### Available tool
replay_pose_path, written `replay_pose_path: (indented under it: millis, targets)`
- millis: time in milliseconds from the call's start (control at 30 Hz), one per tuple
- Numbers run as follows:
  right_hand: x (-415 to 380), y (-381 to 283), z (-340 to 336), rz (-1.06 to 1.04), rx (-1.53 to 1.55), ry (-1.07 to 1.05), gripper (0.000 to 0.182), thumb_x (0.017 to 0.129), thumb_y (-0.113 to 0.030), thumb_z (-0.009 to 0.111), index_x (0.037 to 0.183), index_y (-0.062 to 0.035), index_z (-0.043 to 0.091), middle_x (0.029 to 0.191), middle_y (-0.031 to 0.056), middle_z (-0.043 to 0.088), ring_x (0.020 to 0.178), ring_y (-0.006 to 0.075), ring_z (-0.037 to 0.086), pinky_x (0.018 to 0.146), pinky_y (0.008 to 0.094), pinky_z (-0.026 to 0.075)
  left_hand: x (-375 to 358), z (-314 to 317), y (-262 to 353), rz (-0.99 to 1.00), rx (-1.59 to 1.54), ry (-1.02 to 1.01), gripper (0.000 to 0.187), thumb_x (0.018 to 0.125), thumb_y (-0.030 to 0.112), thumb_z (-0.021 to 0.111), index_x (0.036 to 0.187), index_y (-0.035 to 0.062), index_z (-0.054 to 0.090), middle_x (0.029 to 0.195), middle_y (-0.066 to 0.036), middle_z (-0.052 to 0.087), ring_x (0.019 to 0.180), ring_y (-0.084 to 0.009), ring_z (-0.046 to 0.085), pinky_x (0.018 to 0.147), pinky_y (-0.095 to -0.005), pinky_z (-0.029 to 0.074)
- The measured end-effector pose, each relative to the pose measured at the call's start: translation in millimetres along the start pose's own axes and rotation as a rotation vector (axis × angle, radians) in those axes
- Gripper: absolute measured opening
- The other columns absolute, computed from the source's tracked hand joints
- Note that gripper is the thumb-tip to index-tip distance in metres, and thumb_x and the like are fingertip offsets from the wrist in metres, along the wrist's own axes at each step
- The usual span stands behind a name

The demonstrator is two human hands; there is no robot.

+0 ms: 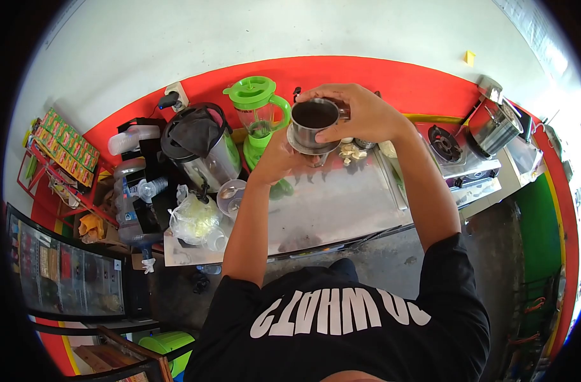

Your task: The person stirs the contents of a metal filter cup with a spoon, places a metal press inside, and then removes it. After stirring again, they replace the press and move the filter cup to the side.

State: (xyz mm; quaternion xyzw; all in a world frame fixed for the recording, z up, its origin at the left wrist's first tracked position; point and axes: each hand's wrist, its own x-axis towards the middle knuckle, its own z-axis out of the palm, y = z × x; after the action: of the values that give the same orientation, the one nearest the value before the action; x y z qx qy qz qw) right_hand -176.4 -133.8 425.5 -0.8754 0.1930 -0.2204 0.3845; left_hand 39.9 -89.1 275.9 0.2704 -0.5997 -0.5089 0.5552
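Note:
Both my hands hold a small metal coffee dripper up above the steel worktop. Its top is uncovered and dark inside, and a wide flat rim shows round its base. My right hand is closed on its right side, with the thumb against the wall. From the lower left my left hand grips it at the rim; its fingers are partly hidden. What lies directly under the rim is hard to make out. Just behind, to the left, stands a green blender. Pale pieces lie beyond the right wrist.
A large steel urn with a black cover stands at left, behind a plastic bag and a clear cup. On the right are a gas stove and a steel pot. Sachets hang on a red rack at far left.

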Motion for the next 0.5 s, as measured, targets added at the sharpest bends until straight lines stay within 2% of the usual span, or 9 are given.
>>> replay_pose_path:
  millis: [133,200,267,333,400,433,500]
  targets:
    - [-1.9,1.4,8.3,0.094,-0.045,0.081,0.071,0.081,-0.011,0.089,0.145,-0.0044,0.062,0.135,0.0076,0.071,0.125,0.017,0.066,0.113,0.0358,0.051,-7.5,5.7,1.1,-0.059,-0.08,0.056,0.073,0.076,-0.002,0.092,0.14,0.0045,0.06,0.124,-0.003,0.072,0.108,-0.0145,0.07,0.093,-0.034,0.06]
    - [-9.6,9.5,14.2,0.03,0.106,-0.019,0.073,0.081,-0.011,0.089,0.147,-0.0054,0.06,0.134,0.0065,0.07,0.126,0.0159,0.065,0.111,0.0359,0.053,-12.6,5.6,-1.4,0.036,0.116,0.057,0.077,0.073,-0.001,0.094,0.142,0.0039,0.058,0.124,-0.004,0.072,0.108,-0.015,0.07,0.096,-0.0352,0.061]
    - [-14.8,15.0,18.7,-0.008,0.07,-0.038,0.074,0.08,-0.011,0.089,0.147,-0.0048,0.059,0.135,0.0083,0.069,0.126,0.0166,0.064,0.109,0.0371,0.053,-21.4,12.0,-8.5,-0.008,0.077,0.088,0.078,0.073,-0.001,0.095,0.142,0.0042,0.058,0.126,-0.004,0.072,0.109,-0.015,0.07,0.096,-0.0352,0.06]
    - [-19.1,26.8,31.9,0.038,-0.115,0.033,0.075,0.079,-0.011,0.089,0.147,-0.0034,0.058,0.137,0.0113,0.067,0.126,0.018,0.065,0.108,0.038,0.053,-36.1,15.5,-19.2,-0.061,0.036,0.128,0.079,0.072,0.0,0.095,0.142,0.0045,0.058,0.127,-0.005,0.071,0.11,-0.0151,0.07,0.096,-0.0353,0.06]
    - [-27.6,35.8,48.4,-0.006,-0.112,0.02,0.075,0.078,-0.011,0.089,0.146,-0.003,0.059,0.137,0.0125,0.067,0.124,0.0195,0.067,0.108,0.0379,0.053,-46.5,16.2,-33.7,-0.012,0.399,0.209,0.082,0.072,-0.001,0.095,0.145,0.0043,0.057,0.131,-0.005,0.07,0.117,-0.0182,0.069,0.102,-0.0369,0.058]
    - [-32.5,39.5,55.9,-0.054,-0.112,0.01,0.075,0.077,-0.012,0.09,0.145,-0.0026,0.059,0.137,0.0137,0.068,0.123,0.021,0.068,0.109,0.0378,0.053,-53.3,19.0,-41.4,-0.014,0.396,0.209,0.082,0.072,-0.001,0.095,0.145,0.0043,0.057,0.131,-0.005,0.07,0.117,-0.0182,0.069,0.102,-0.0369,0.058]
    - [-39.8,45.6,67.6,-0.014,-0.126,0.042,0.077,0.076,-0.015,0.091,0.146,-0.0032,0.059,0.137,0.0142,0.068,0.124,0.0227,0.068,0.109,0.0383,0.053,-66.1,25.1,-57.6,-0.127,-0.042,0.247,0.083,0.07,-0.001,0.096,0.144,0.0031,0.057,0.138,-0.005,0.067,0.122,-0.0207,0.067,0.105,-0.0388,0.056]
